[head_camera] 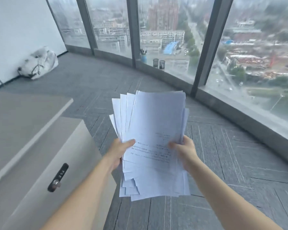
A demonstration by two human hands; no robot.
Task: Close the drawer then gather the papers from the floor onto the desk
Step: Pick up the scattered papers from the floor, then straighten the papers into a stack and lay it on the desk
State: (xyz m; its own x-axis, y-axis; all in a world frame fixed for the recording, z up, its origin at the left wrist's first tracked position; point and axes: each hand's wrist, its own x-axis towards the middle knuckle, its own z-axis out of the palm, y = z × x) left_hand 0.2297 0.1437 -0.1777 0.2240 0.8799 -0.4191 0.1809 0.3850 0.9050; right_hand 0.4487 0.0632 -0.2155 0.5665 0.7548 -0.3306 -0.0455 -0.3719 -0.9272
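Observation:
A loose, uneven stack of white printed papers point(153, 127) is held in the air over the grey carpet, in the middle of the view. My left hand point(119, 151) grips its left edge with the thumb on top. My right hand point(184, 151) grips the right edge the same way. To the left stands the grey desk point(15, 117), its top bare. Below and beside it is the drawer cabinet point(45, 163), whose front with a black combination lock point(58, 177) sits flush and looks shut.
A white stuffed bag point(39, 63) lies on the floor against the left wall. Two black mesh cups point(159, 63) and a blue container point(143, 58) stand on the sill of the curved floor-to-ceiling windows. Grey carpet point(223, 146) stretches ahead and to the right.

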